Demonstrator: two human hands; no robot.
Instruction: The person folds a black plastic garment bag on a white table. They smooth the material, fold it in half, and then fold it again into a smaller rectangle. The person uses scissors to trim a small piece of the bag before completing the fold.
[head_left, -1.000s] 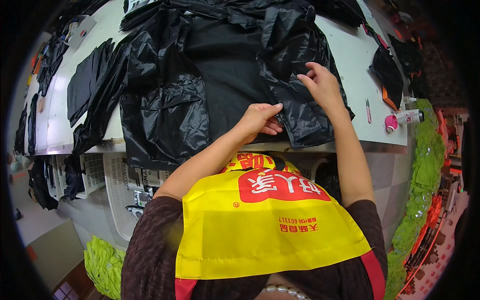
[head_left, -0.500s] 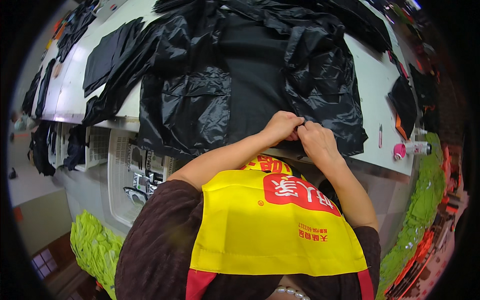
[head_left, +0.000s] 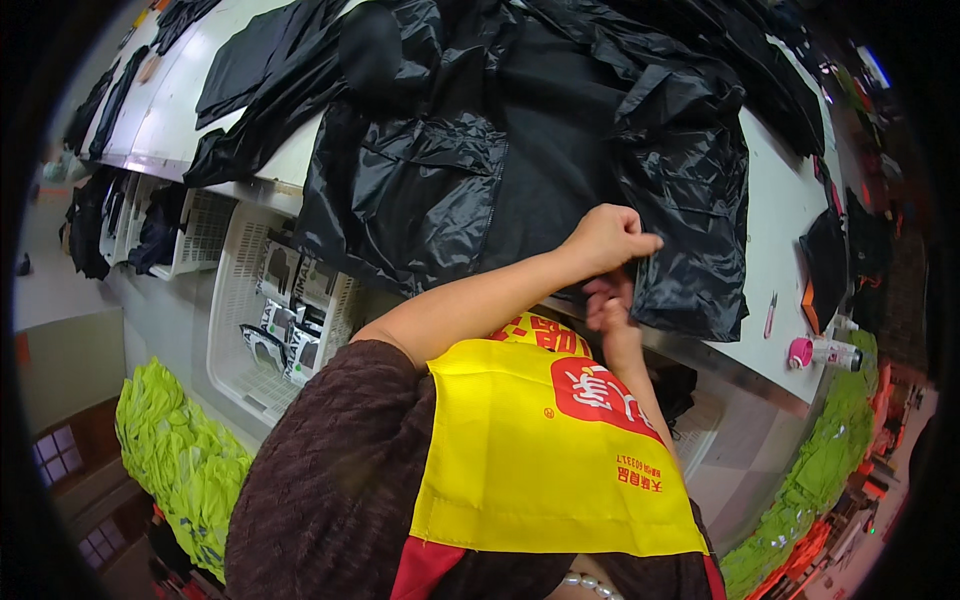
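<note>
A shiny black jacket [head_left: 520, 150] lies spread open on the white table [head_left: 780, 230], its hem hanging over the near edge. My left hand [head_left: 605, 238] is closed on the jacket's lower front edge near the zipper. My right hand [head_left: 608, 305] is just below it at the table edge, fingers pinching the same hem; it is partly hidden by the left hand and the fabric.
More black garments [head_left: 255, 70] lie to the left on the table. White plastic baskets [head_left: 250, 300] sit under the table. A pink-capped bottle [head_left: 825, 352] and a pen [head_left: 770, 314] lie at the right. Piles of bright green fabric [head_left: 175, 450] lie on the floor.
Both hands have come together and dropped to the jacket's hem at the table edge. The right hand slid down under the left. The view has tilted.
</note>
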